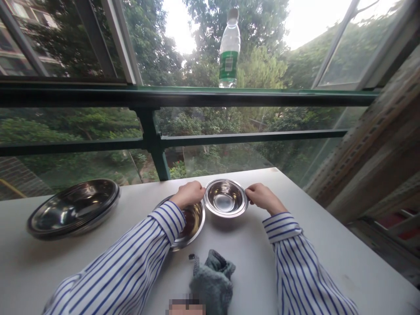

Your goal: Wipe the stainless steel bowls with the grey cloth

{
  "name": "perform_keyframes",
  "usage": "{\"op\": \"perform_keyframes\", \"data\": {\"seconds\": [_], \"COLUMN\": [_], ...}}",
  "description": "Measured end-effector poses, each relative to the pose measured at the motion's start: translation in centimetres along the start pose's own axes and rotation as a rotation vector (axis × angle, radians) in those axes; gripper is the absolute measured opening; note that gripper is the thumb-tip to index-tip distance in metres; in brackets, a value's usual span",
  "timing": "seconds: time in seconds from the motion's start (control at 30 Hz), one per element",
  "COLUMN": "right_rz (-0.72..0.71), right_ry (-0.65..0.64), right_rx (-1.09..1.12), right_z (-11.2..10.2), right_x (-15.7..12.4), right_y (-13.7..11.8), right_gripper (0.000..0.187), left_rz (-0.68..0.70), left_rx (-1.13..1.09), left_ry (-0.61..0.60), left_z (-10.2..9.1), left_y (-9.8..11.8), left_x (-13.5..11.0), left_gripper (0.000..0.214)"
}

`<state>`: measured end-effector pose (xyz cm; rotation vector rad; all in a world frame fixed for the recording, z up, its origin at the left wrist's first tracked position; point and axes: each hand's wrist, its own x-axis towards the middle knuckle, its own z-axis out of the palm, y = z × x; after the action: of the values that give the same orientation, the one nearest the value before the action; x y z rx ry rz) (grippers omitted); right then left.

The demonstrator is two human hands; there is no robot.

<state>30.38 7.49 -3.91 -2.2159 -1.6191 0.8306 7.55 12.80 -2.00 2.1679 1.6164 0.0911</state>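
Note:
A small shiny metal bowl [226, 199] is held by its rim from both sides, tilted a little toward me. My left hand [188, 194] pinches the left edge, fingers closed. On the right edge, my right hand [262, 197] grips with thumb and bent fingers. Below my left forearm lies a second metal bowl [196, 225], partly hidden by the hand and sleeve. A crumpled grey-green cloth [211, 280] rests on the white table [252, 267] in front of me.
Several larger metal bowls [75, 208] are stacked at the left of the table. A green railing [197, 96] runs behind it, with a green-labelled plastic bottle [229, 52] standing on top. A curtain [370, 131] hangs at the right.

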Motion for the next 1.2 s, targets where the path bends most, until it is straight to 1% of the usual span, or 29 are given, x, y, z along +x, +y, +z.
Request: {"op": "perform_keyframes", "data": {"seconds": [0.1, 0.27, 0.33, 0.43, 0.57, 0.63, 0.83, 1.03, 1.2], "right_rz": [-0.007, -0.032, -0.054, -0.101, -0.168, -0.195, -0.258, -0.351, -0.427], "right_ry": [0.014, 0.108, 0.153, 0.226, 0.302, 0.323, 0.323, 0.267, 0.248], "right_rx": [0.044, 0.134, 0.166, 0.201, 0.244, 0.260, 0.267, 0.215, 0.143], "right_z": [0.1, -0.2, -0.5, -0.9, -1.3, -1.4, -1.1, 0.0, 1.3], "right_x": [-0.1, -0.3, -0.4, -0.7, -1.2, -1.5, -2.1, -3.0, -3.6], "right_y": [0.0, 0.0, 0.0, -0.2, -0.9, -1.3, -2.7, -4.8, -6.3], "right_gripper": [0.030, 0.030, 0.029, 0.023, 0.026, 0.024, 0.025, 0.027, 0.028], "left_rz": [0.001, 0.007, 0.016, 0.034, 0.070, 0.090, 0.124, 0.068, 0.026], "left_rx": [-0.036, -0.127, -0.175, -0.245, -0.322, -0.358, -0.466, -0.538, -0.574], "left_ry": [0.012, 0.067, 0.091, 0.144, 0.247, 0.288, 0.366, 0.423, 0.417], "left_z": [0.3, 0.4, 0.2, -0.3, -1.0, -1.5, -2.6, -3.5, -3.9], "left_y": [0.0, 0.2, 0.2, 0.1, -0.1, -0.3, -1.3, -3.2, -4.6], "left_x": [0.1, 0.3, 0.3, 0.1, -0.7, -1.3, -3.0, -5.5, -7.6], "left_gripper": [0.035, 0.035, 0.035, 0.037, 0.030, 0.036, 0.034, 0.031, 0.030]}}
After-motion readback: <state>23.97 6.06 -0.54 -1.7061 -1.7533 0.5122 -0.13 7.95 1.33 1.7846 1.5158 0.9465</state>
